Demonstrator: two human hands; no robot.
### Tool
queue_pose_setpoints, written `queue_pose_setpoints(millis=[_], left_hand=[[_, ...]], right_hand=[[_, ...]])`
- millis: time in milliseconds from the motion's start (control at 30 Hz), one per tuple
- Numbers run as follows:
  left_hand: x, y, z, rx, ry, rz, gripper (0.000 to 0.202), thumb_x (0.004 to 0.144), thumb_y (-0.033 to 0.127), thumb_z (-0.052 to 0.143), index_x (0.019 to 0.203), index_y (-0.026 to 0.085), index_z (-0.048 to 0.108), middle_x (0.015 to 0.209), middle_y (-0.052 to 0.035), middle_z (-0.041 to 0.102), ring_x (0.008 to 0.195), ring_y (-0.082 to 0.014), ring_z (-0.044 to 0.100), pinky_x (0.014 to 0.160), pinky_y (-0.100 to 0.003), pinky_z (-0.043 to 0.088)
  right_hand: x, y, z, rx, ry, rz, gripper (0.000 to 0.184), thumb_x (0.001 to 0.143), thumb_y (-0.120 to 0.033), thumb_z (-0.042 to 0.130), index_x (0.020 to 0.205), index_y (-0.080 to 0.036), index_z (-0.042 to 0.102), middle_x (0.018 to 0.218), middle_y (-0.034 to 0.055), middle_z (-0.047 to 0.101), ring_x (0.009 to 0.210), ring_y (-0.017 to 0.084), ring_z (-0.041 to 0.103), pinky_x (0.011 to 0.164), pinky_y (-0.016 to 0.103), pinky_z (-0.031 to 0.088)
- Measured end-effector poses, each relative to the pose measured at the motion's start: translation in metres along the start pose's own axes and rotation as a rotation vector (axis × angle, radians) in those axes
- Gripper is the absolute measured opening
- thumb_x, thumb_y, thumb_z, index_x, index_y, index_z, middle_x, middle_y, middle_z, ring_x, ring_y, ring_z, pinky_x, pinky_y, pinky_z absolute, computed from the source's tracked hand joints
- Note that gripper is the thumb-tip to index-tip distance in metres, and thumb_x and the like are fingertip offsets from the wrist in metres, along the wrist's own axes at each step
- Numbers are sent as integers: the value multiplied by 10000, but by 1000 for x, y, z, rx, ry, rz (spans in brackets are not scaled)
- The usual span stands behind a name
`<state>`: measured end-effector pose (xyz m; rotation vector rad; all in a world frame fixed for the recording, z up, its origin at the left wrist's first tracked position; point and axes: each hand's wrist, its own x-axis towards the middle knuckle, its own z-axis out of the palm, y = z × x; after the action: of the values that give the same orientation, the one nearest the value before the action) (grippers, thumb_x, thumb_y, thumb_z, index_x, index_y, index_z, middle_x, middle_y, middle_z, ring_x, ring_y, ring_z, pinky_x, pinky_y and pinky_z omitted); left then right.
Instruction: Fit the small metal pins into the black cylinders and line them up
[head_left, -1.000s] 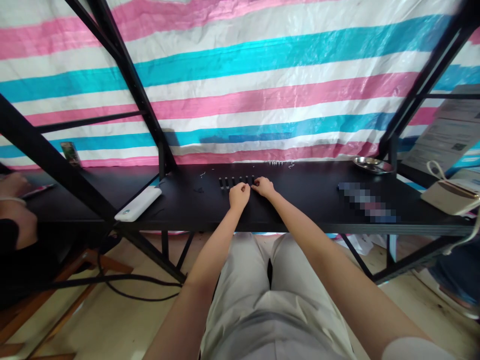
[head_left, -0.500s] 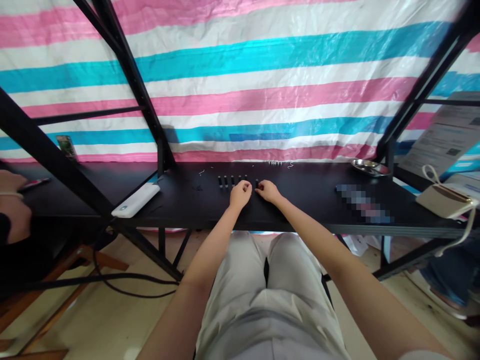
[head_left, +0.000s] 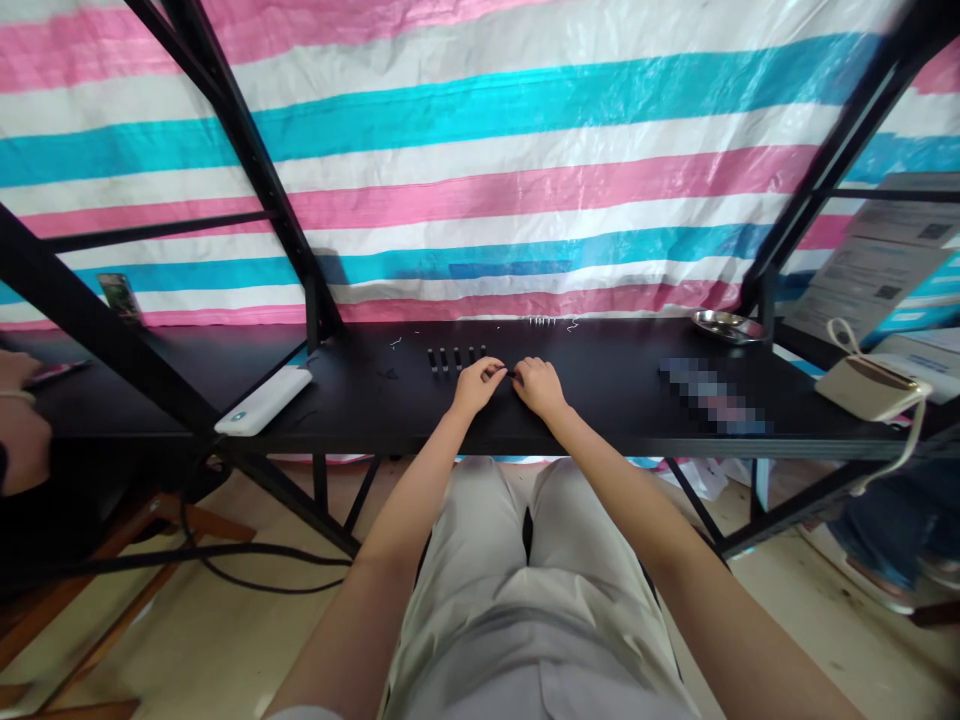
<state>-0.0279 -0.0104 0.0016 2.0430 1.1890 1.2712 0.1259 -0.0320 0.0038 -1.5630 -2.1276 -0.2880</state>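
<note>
My left hand (head_left: 478, 386) is closed in a pinch over the middle of the black table (head_left: 375, 400). What its fingertips hold, if anything, is too small to make out. Close by on the right, my right hand (head_left: 540, 387) pinches a small black cylinder (head_left: 511, 374), which points toward the left fingertips. Whether the two hands meet on it I cannot tell. Just left of my left hand stands a row of several similar black cylinders (head_left: 444, 359) with pale ends. The rightmost of them is partly hidden behind the hand.
Small white coiled pieces (head_left: 543, 321) lie along the table's back edge. A white power bank (head_left: 264, 402) lies left, a metal dish (head_left: 726, 327) back right. A blurred-out object (head_left: 712, 397) and a cream purse (head_left: 870, 387) are at right. Another person's hand (head_left: 22, 430) shows far left.
The black cylinder in my right hand has gone from upright to lying sideways between my hands. My right fingers have curled further over it, and the hands are closer together.
</note>
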Motion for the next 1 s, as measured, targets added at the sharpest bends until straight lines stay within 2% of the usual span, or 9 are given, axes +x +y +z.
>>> queue_pose_setpoints(millis=[100,233,367,467,600,733,1000], left_hand=[[1,-2,0,-43,14,-16,147,781,229,524,909,174,571,800,4,599,502,-50,520,558,-192,423],[1,0,-1,-81,37,-4,136,785,178,496,919,178,517,845,8,567,551,-47,554,593,-189,433],[-1,4,-2,-88,32,7,132,788,152,475,916,179,496,868,6,557,569,-44,563,607,-190,435],[-1,4,-2,-86,27,11,129,791,153,474,916,179,494,883,3,559,570,-44,565,613,-194,439],[-1,5,-2,-86,25,11,130,792,157,474,917,182,494,896,0,556,579,-46,570,612,-191,439],[-1,7,-3,-70,46,3,120,798,166,475,913,182,503,864,7,556,562,-45,565,612,-189,437],[0,1,-3,23,158,-38,123,789,205,508,900,181,555,808,-5,568,526,-58,525,569,-201,429]], right_hand=[[-1,2,-1,107,87,38,186,846,-207,410,888,-168,587,895,93,620,867,213,523,767,321,327],[-2,8,1,457,222,119,233,849,-246,382,926,-174,590,857,59,638,785,169,562,758,294,389],[0,13,7,817,231,201,259,803,-308,424,956,-167,578,833,44,644,716,142,578,708,277,448],[2,14,11,982,218,214,299,791,-399,456,929,-163,579,787,40,639,679,138,575,674,279,467],[3,14,10,998,206,198,333,772,-485,490,809,-169,590,734,42,630,637,138,559,649,285,470],[3,15,10,959,230,221,349,778,-497,480,809,-169,593,730,42,625,634,143,558,650,289,466],[4,23,11,825,361,415,304,827,-425,411,833,-169,574,781,63,628,718,166,571,726,298,450]])
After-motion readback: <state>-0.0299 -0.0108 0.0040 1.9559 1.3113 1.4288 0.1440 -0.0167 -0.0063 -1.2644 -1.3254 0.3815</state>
